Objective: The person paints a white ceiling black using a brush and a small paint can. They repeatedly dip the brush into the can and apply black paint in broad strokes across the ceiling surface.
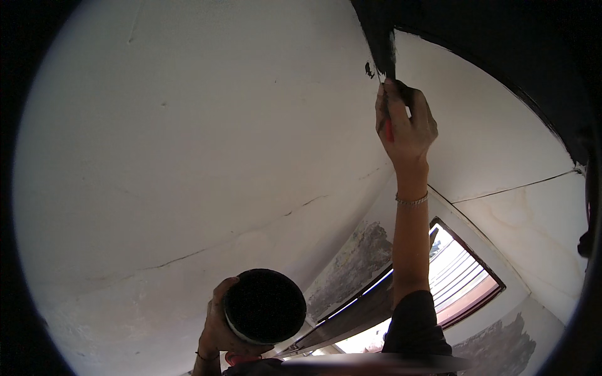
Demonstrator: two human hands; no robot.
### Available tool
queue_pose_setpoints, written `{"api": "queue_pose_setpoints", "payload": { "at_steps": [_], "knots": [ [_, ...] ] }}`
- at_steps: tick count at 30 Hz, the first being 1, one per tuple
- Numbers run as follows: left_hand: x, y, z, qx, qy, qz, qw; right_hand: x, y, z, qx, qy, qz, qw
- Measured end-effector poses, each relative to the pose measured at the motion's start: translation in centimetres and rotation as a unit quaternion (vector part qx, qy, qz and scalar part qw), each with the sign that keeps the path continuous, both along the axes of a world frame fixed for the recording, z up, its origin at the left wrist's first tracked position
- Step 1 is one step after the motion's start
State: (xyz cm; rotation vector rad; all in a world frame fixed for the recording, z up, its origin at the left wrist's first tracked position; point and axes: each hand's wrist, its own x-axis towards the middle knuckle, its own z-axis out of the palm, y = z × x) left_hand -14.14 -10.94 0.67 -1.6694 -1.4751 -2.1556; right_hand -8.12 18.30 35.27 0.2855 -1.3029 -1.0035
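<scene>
A: Closest to us, the tub point(237, 334), dark inside, and the left hand point(215, 323) has it: palm to its left side, thumb up by the rim!

B: And the right hand point(409, 128)?

A: Farther out, well above the tub in view, fingers pinched around the brush point(389, 130). A bit of red handle shows below the fingertips, back toward the wrist.

B: Which way does the brush run?

A: Up and down the view, handle low, working end high, nearly in line with the black strip point(380, 47) just past the fingertips. That alignment is the one to watch!

B: Is the tip touching?

A: Can't tell; it's lost among fingers and black. The right hand is clearly nearer the strip; the left is well apart, down with the tub.

B: Beyond that?

A: A dark smudge point(369, 70) just left of the strip's lower end, on the pale surface point(188, 125).
</scene>
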Motion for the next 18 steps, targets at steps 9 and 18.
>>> {"api": "queue_pose_setpoints", "payload": {
  "at_steps": [9, 18],
  "knots": [
    [0.1, 1.1, -0.2, -0.011, -0.021, -0.001, 1.000, 0.1, 4.3, 0.0, -0.099, 0.047, 0.077, 0.991],
    [-0.9, 1.4, -1.6, 0.000, -0.017, -0.019, 1.000, -3.6, 4.9, -1.2, -0.141, 0.104, 0.213, 0.961]
  ]
}}
